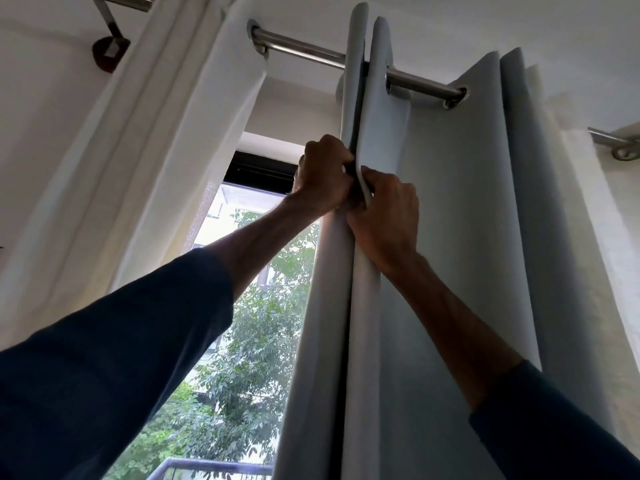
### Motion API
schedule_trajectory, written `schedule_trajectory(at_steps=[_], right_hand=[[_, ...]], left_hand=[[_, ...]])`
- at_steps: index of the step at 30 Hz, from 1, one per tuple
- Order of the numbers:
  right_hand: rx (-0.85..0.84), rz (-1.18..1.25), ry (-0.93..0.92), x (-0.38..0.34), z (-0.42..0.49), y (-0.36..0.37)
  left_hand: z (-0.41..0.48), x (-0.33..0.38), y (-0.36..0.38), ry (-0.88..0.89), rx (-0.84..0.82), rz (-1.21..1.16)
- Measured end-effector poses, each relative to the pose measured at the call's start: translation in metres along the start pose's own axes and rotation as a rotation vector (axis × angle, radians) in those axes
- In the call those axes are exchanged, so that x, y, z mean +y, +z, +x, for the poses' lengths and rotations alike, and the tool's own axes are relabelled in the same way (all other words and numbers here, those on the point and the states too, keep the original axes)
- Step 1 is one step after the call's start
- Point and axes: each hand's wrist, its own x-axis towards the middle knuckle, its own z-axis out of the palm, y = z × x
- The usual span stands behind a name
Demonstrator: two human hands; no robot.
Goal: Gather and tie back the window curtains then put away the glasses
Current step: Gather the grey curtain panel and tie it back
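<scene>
Cloth of the grey curtain looks thick but soft and fairly light, I judge; it hangs in deep folds from the rod. I have the left hand and right hand touching just below the rod, fingers curled tight, pinching its two front folds together; the bunched folds there seem the surest hold, since smooth fabric may slip.

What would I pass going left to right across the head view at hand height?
white curtain → window → left hand → right hand → grey curtain, whose front folds both hands grip.
</scene>
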Motion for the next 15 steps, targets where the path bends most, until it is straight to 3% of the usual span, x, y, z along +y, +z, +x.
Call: schedule_trajectory(at_steps=[3, 9, 12, 15], right_hand=[[0.007, -0.038, -0.019, 0.0, -0.002, -0.002], [-0.042, -0.008, -0.035, 0.005, -0.006, 0.004], [-0.11, 0.138, -0.026, 0.008, -0.01, 0.0], [-0.201, 0.244, 0.024, 0.012, -0.01, -0.01]], left_hand=[[0.006, -0.006, 0.001, -0.077, -0.06, -0.12], [0.011, -0.001, 0.004, -0.426, -0.079, -0.529], [0.009, 0.0, 0.005, -0.369, -0.102, -0.477], [0.008, -0.004, 0.013, -0.297, -0.006, -0.25]])
